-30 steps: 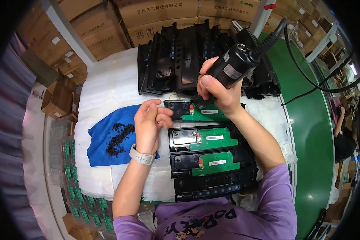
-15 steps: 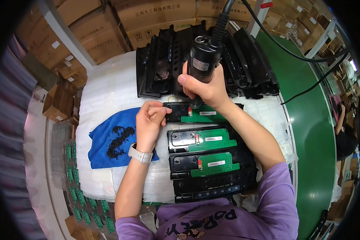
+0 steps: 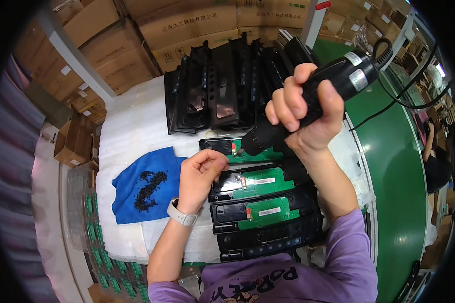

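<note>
Right hand grips tilted black power screwdriver, tip over farthest green circuit board; left hand pinched narrow near tip, contents unclear.

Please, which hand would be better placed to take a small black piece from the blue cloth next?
Probably the left hand: it is nearer the blue cloth and its small black pieces, while the right hand grips the black handheld tool. Whether the left is empty is unclear.

We note bright light; the black power screwdriver glints at its label; edges bow toward a dark rim.
</note>
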A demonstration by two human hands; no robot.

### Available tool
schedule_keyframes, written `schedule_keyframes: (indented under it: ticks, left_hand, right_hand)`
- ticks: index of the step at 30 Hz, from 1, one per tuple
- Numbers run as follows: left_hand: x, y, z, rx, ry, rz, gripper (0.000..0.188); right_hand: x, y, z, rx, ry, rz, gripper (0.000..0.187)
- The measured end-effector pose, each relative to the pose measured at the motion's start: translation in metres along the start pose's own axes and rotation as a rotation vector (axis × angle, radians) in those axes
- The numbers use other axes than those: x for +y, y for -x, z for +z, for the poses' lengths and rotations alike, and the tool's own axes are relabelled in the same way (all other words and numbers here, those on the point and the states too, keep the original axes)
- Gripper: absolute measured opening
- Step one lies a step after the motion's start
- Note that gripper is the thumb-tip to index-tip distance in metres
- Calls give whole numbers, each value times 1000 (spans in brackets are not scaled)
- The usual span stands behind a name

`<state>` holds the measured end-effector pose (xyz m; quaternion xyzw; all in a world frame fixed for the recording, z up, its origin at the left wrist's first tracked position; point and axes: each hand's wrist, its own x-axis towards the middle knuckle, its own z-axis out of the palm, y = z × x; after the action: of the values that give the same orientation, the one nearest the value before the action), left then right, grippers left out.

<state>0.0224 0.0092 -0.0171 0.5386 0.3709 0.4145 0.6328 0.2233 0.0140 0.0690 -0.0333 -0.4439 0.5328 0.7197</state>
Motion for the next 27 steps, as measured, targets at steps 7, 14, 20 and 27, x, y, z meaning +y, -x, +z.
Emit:
schedule_keyframes:
  ticks: [7, 14, 20, 27]
  left_hand:
    - [3, 4, 3, -51, 40, -23, 8]
    - [4, 6, 4, -49, -3, -35, 7]
    - [1, 8, 9, -62, -193, 35, 6]
    - [5, 5, 6, -182, -529, 397, 7]
  right_hand:
    - [2, 4, 2, 51, -6, 29, 25]
    - [7, 10, 3, -3, 49, 54, 30]
    - [8, 6, 10, 183, 182, 163, 24]
    - [11, 5, 10, 290, 256, 289, 21]
